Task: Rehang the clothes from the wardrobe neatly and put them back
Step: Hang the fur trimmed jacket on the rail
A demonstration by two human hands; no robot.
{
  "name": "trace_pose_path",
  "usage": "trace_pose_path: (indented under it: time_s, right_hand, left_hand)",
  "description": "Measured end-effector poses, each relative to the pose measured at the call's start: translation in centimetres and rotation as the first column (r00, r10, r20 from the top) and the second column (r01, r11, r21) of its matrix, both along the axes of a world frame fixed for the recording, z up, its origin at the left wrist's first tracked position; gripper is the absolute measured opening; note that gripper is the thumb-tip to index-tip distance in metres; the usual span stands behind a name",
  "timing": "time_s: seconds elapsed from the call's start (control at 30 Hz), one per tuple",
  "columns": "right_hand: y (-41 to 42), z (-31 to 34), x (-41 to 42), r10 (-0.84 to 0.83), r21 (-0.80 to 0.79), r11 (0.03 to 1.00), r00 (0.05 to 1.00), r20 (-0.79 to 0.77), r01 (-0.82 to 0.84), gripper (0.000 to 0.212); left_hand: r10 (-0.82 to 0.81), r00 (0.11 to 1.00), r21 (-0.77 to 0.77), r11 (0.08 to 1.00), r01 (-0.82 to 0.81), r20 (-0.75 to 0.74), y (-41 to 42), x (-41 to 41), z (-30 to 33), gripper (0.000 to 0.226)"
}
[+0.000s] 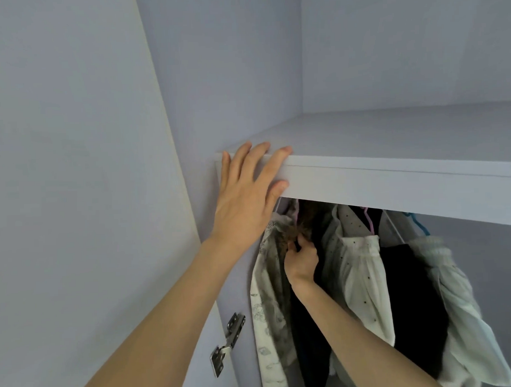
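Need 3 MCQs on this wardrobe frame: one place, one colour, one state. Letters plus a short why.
1. Where does the left hand rest?
A. on the front edge of the shelf
B. on the door hinge
C. on a hanger

2. What colour is the hanger hook above the dotted white garment?
A. green
B. pink
C. yellow

3. What is the right hand doing?
A. hanging open
B. pressing flat on the shelf
C. gripping dark fabric among the hanging clothes

Answers: 1 A, fingers lie flat over the shelf edge. 2 B, a pink hook shows under the shelf. 3 C, its fingers are curled into the fabric.
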State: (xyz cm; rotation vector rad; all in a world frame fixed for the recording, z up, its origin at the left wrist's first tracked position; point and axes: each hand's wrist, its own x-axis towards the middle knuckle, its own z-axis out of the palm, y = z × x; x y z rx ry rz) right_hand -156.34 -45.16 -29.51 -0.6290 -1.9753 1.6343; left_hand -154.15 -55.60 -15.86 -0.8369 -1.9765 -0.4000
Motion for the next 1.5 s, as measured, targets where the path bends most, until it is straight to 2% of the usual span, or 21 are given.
trace_pose_path:
  time_s: [0.2,0.33,0.43,0.53,0.6,0.7,0.93,1.03,1.13,1.2,1.27,1.4,1.5]
  right_hand:
    - [-2.8,0.5,-1.8,0.154,0.077,0.984,0.986,0.071,-0.159,0.036]
    - [-2.2,0.9,-2.7,0.277,0.148,0.94,0.94,0.199,-0.308,0.036]
    - [-1.5,1.2,-2.2,0.337,0.25,0.874,0.891,0.306,-0.416,0.052]
    - [-0.8,0.9,0.1,0.361,0.364,0.813,0.883,0.3,-0.456,0.061]
    - [0.1,0.2,2.0,0.343,0.519,0.737,0.901,0.265,-0.434,0.06]
    - [1.4,-0.3,4.8,0.318,0.696,0.601,0.916,0.243,-0.394,0.06]
    - [3.3,0.2,12.0,0.359,0.862,0.301,0.886,0.294,-0.408,0.062]
    - [3.0,-0.9,15.7,0.397,0.874,0.146,0.837,0.376,-0.463,0.062]
    - [1.8,-2.6,18.7,0.43,0.854,-0.006,0.769,0.472,-0.521,0.061]
    - [0.5,-3.9,20.4,0.459,0.838,-0.089,0.725,0.515,-0.539,0.06]
    - [-1.4,-5.2,22.5,0.515,0.822,-0.125,0.672,0.532,-0.555,0.06]
    - [-6.0,-7.4,27.1,0.638,0.783,-0.183,0.534,0.555,-0.595,0.059]
    - [-10.4,-9.3,31.1,0.749,0.803,-0.216,0.434,0.501,-0.556,0.06]
  left_hand:
    - [0.012,1.0,-0.018,1.0,-0.012,0.009,-0.1,-0.4,-0.1,0.042]
    - [0.015,0.999,-0.021,1.0,-0.014,0.043,-0.1,-0.5,0.1,0.043]
    - [0.026,0.997,-0.038,0.999,-0.023,0.068,-0.2,-0.3,0.1,0.045]
    - [-0.023,0.988,-0.007,1.0,0.025,0.151,-0.6,0.6,0.1,0.049]
    - [-0.057,0.974,0.038,0.998,0.05,0.22,-1.1,1.7,-0.6,0.051]
    - [-0.009,0.969,-0.007,1.0,0.011,0.249,-2.0,3.4,-3.0,0.052]
    - [0.317,0.886,-0.159,0.947,-0.278,0.338,-3.9,9.8,-10.9,0.05]
    - [0.402,0.808,-0.216,0.915,-0.34,0.43,-4.7,14.1,-14.3,0.051]
    - [0.439,0.672,-0.228,0.895,-0.382,0.597,-6.3,19.0,-17.6,0.061]
    - [0.501,0.572,-0.292,0.859,-0.42,0.65,-7.8,22.5,-19.3,0.066]
    - [0.562,0.464,-0.344,0.81,-0.474,0.684,-9.7,26.1,-20.5,0.069]
    - [0.703,0.306,-0.457,0.671,-0.584,0.642,-13.9,33.6,-22.7,0.052]
    - [0.762,0.256,-0.475,0.59,-0.653,0.595,-17.5,39.5,-23.9,0.051]
